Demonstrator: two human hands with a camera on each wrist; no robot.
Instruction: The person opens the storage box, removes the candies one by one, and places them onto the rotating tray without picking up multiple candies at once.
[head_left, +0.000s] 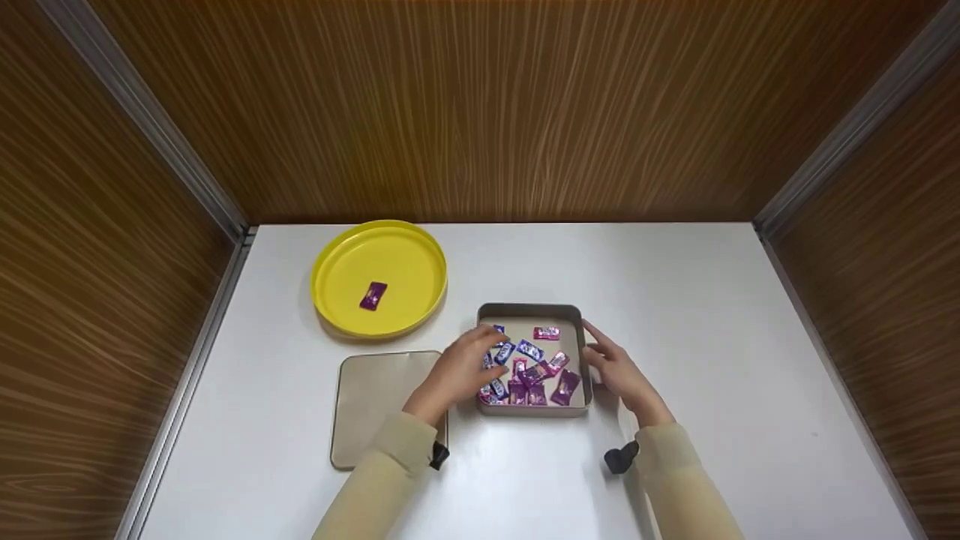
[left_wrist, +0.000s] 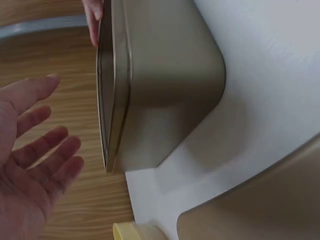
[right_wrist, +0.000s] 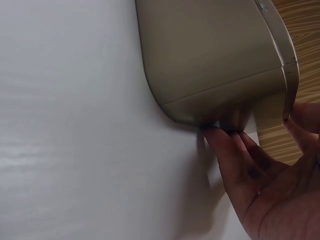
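Observation:
A square metal tin (head_left: 534, 412) without its lid stands on the white table, with several wrapped candies (head_left: 530, 350) in blue, pink and purple inside. My left hand (head_left: 461, 367) hovers over the tin's left side, fingers spread and bent toward the candies. In the left wrist view the left palm (left_wrist: 25, 175) holds nothing and the fingers are apart. At the tin's right wall, my right hand (head_left: 621, 375) grips the edge. The right wrist view shows some of its fingers (right_wrist: 227, 150) against the outer wall and others at the rim.
A round yellow tray (head_left: 390, 259) stands at the back left, with one purple candy (head_left: 373, 296) on it. The flat metal lid (head_left: 375, 412) lies left of the tin, partly under my left forearm. Wood-grain panels (head_left: 487, 112) enclose the table at the back and sides.

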